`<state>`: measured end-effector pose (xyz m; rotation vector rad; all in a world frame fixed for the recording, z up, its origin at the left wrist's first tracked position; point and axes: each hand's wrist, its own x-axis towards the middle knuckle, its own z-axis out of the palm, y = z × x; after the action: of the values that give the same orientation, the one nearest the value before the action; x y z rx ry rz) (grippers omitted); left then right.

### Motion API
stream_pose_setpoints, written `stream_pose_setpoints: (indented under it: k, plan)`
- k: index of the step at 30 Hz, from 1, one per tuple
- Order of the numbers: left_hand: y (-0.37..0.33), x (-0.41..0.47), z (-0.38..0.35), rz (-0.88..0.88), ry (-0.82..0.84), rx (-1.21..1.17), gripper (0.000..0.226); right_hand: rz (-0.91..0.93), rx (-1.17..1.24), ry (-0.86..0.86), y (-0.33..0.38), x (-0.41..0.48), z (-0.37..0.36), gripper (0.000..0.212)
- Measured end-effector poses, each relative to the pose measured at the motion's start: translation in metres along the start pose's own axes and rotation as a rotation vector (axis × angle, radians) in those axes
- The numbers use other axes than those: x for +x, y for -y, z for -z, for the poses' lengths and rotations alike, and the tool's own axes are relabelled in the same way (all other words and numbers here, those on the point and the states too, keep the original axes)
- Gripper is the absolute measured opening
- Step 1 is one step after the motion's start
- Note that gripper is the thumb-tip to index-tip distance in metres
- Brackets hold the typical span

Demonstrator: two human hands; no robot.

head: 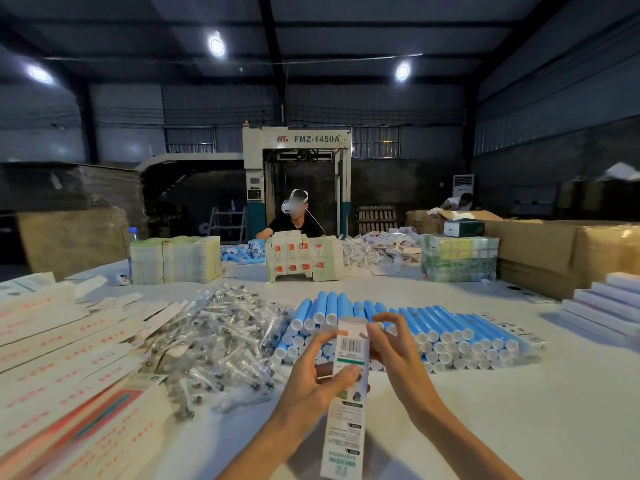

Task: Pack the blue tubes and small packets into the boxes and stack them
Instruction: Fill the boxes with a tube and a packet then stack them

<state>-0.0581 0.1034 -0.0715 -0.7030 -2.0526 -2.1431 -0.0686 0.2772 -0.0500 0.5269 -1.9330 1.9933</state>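
I hold a long narrow white box (346, 420) with a barcode upright in front of me above the table. My left hand (315, 379) grips its middle from the left, thumb across the front. My right hand (391, 344) holds the box's top end, its fingers curled at the open flap. Behind the box lies a stacked pile of blue tubes (443, 327) with white caps. To the left of them sits a heap of small clear packets (221, 337).
Flat unfolded white boxes (69, 344) cover the table's left side. Closed white boxes (609, 303) are stacked at the right edge. Across the table a person (294, 220) works behind box stacks (176, 259) and bundles (459, 258). Large cardboard cartons (561, 251) stand at the right.
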Motion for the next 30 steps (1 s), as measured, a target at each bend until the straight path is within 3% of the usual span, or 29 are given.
stream_pose_setpoints:
  k: [4,10,17,23,30]
  plan:
    - [-0.004,-0.005,-0.002,0.012,0.067,0.017,0.059,0.012,-0.087,0.054,0.006,0.010,0.016,0.012]
    - [-0.004,-0.007,-0.011,0.025,0.096,-0.048,0.050,0.222,-0.294,0.130,0.014,0.012,0.025,0.020]
    - [0.003,-0.008,-0.016,0.033,0.132,-0.068,0.045,0.044,-0.099,0.129,0.027,0.006,0.018,0.016]
    - [0.006,-0.009,-0.010,-0.002,0.095,-0.042,0.061,-0.107,0.023,0.126,0.027,0.009,0.019,0.009]
    - [0.006,-0.008,-0.014,-0.056,0.025,0.124,0.093,-0.120,-0.012,0.103,0.029,0.008,0.015,0.007]
